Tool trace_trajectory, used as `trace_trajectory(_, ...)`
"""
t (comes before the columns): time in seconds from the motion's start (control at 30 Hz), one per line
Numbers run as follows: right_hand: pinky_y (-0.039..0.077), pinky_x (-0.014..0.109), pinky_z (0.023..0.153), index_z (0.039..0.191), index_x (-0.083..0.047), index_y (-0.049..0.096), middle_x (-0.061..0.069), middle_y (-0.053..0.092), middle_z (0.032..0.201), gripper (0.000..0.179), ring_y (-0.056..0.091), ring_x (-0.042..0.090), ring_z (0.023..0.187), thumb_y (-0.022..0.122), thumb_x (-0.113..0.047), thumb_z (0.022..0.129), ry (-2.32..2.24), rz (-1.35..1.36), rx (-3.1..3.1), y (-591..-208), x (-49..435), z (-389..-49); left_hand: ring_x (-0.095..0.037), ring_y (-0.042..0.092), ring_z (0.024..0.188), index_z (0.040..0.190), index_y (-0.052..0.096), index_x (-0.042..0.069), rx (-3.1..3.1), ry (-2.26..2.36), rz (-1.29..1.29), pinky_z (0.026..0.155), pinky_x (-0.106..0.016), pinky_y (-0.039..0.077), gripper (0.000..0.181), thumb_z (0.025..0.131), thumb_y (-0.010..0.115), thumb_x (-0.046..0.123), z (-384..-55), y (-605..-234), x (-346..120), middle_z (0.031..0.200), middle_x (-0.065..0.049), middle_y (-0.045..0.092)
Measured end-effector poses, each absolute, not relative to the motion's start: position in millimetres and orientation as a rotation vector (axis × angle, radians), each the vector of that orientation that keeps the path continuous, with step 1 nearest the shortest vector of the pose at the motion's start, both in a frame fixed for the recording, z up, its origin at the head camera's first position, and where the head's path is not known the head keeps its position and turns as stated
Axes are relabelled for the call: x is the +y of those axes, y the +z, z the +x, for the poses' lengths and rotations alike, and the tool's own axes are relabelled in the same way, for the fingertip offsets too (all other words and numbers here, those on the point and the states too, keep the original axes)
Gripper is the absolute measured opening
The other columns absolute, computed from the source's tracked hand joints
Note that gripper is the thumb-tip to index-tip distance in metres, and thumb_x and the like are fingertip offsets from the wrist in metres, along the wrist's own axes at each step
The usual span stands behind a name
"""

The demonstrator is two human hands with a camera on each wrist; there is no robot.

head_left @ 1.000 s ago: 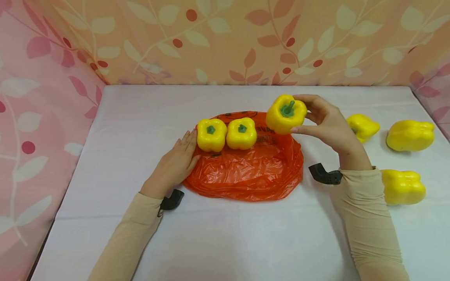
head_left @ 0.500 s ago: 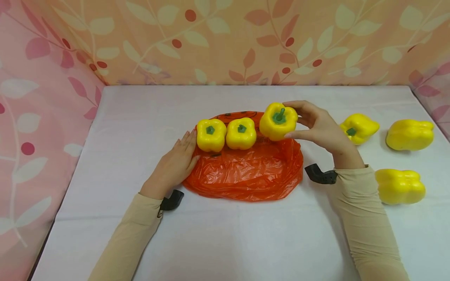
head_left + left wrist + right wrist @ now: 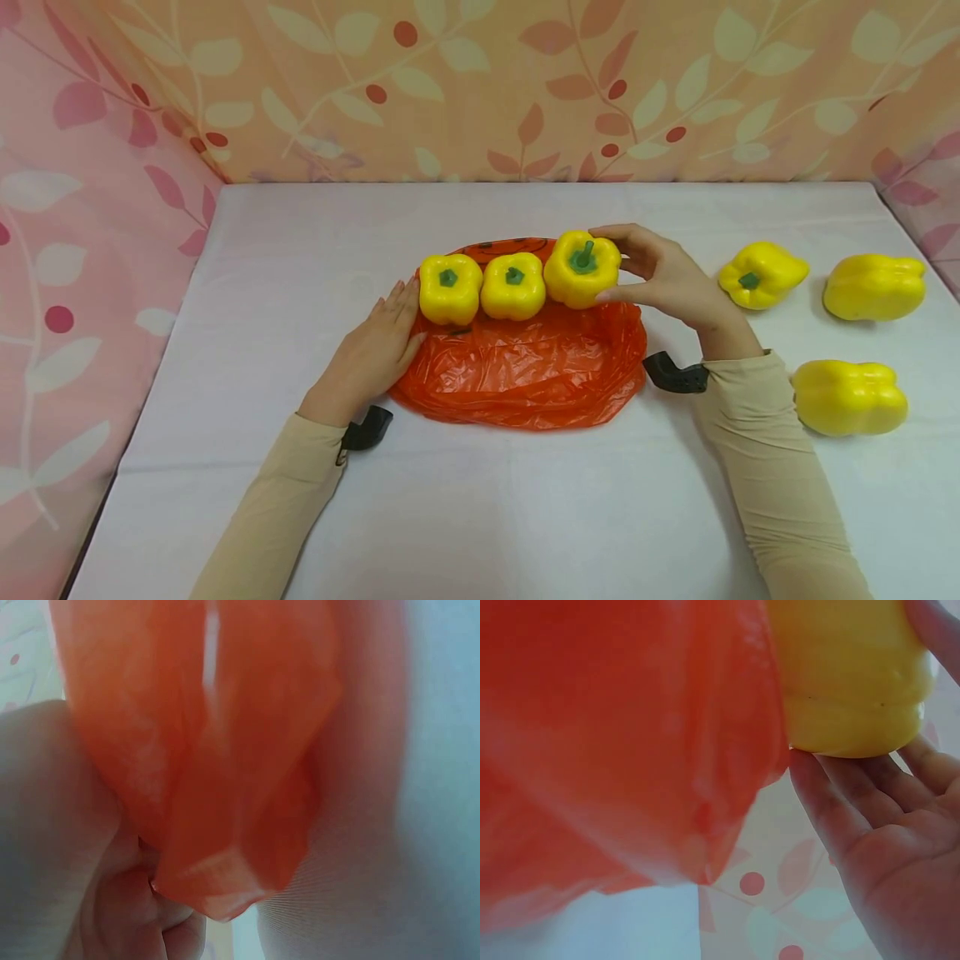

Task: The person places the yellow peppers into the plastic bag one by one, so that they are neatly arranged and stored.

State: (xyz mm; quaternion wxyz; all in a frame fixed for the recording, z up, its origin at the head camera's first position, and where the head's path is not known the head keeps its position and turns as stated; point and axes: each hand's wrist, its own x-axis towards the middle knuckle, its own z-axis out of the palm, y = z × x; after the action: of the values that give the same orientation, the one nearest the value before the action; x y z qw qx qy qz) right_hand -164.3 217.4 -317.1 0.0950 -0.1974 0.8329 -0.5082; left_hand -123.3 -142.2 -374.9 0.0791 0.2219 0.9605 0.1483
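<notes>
My right hand [image 3: 663,271] grips a yellow bell pepper [image 3: 570,287] with a green stem between thumb and fingers, low over the orange plastic bag [image 3: 525,367]. In the right wrist view the pepper [image 3: 847,682] shows its smooth side, with the fingers around it. Two more yellow bell peppers stand stem up on the bag in a row: one at the left [image 3: 442,307], one in the middle [image 3: 510,302]. The held pepper is right beside the middle one. My left hand [image 3: 375,346] lies with straight fingers along the left pepper and the bag's left edge.
On the right of the white-covered table [image 3: 480,517], three yellow bell peppers lie on their sides: one near the right hand [image 3: 772,271], one farther right [image 3: 873,292], one nearer [image 3: 855,404]. Patterned cloth [image 3: 465,100] hangs behind the table.
My right hand has carried its bell pepper leftward and down, to beside the middle pepper on the bag. The left hand and the two standing peppers have stayed in place.
</notes>
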Motion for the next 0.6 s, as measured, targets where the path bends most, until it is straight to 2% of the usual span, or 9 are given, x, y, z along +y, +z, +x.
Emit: trace_trajectory(0.6,0.029,0.053,0.107,0.133,-0.004,0.049,0.007,0.048,0.134,0.063,0.039,0.022,0.126,0.076,-0.002,0.076,-1.378,-0.619,2.445,-329.2,218.1,-170.6,-0.028,0.007,0.143,0.149,0.007,-0.003,2.88,0.446,0.684,0.114,-0.044,0.013,0.069,0.099,0.045,0.026,-123.0,-374.7,-142.4,0.156,-0.015,0.009)
